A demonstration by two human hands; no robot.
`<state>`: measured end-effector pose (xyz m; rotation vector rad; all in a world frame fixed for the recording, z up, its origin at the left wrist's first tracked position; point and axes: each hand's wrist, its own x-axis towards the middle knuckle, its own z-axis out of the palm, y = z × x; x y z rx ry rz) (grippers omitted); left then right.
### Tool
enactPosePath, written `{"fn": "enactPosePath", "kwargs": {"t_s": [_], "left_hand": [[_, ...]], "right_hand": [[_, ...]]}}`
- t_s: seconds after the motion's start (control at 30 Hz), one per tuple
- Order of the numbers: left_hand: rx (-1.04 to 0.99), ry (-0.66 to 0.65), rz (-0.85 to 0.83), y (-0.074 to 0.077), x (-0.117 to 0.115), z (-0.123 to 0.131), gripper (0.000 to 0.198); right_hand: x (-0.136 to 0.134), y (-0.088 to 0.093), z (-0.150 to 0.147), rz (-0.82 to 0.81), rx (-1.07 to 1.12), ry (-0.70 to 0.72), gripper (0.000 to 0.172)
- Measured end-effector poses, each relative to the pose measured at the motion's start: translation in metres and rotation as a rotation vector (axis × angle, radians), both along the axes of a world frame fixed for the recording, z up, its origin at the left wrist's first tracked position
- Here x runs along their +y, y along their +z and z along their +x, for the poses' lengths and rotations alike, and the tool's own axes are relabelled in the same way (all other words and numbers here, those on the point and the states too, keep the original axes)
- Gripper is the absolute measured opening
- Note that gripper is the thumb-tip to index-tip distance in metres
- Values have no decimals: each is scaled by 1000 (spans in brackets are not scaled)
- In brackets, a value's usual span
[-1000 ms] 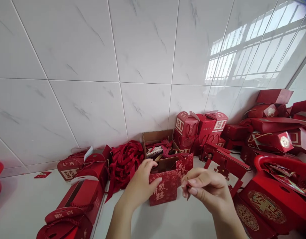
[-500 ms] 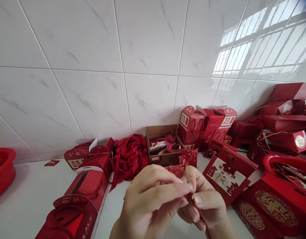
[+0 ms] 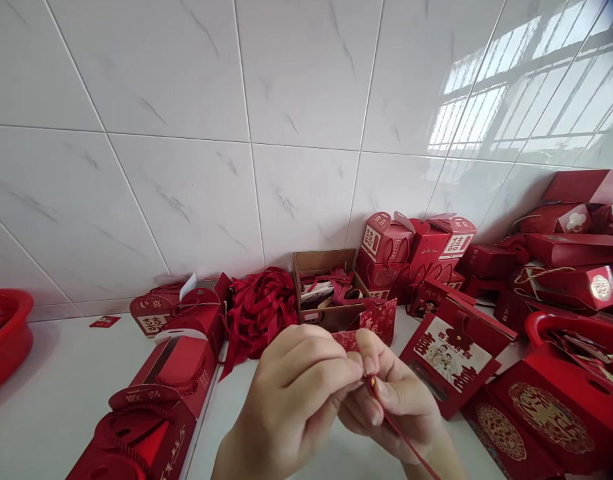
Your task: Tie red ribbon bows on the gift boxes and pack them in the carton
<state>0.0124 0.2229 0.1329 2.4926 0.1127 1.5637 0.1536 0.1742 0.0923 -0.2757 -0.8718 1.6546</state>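
Observation:
Close together at the lower middle, both my hands work at the end of a narrow red ribbon. A small gold-coloured spot shows at that end, between the fingertips; what it is, I cannot make out. My right hand pinches the ribbon between thumb and forefinger, and its length trails down to the right. The fingers of my left hand are curled, their tips pressed against the same spot, and they hide part of it. Just behind the hands stands a patterned red paper box or bag, partly covered by them.
A heap of red ribbons lies by the wall beside an open cardboard box. Red gift boxes line the left; more boxes are stacked at right. Red basins stand at the edges. White tiles rise behind.
Both hands have shifted slightly left. My left fingers have curled in closer to the ribbon's end, and more of the trailing ribbon shows below my right hand.

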Motion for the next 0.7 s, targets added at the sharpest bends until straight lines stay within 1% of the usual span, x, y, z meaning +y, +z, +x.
{"fn": "enactPosePath", "kwargs": {"t_s": [0.1, 0.23, 0.4, 0.57, 0.7], "left_hand": [[18, 29, 16, -3, 2, 0, 14], [-3, 56, 31, -4, 2, 0, 15], [-34, 109, 48, -4, -3, 4, 15], [-117, 190, 45, -6, -6, 12, 13], [-147, 225, 36, -8, -8, 18, 13]], "right_hand": [[-3, 2, -3, 11, 29, 9, 29], [-7, 7, -4, 7, 78, -19, 18], [-8, 9, -4, 22, 48, -76, 16], [-8, 10, -10, 53, 44, -228, 16], [-7, 10, -12, 39, 43, -290, 17]]}}
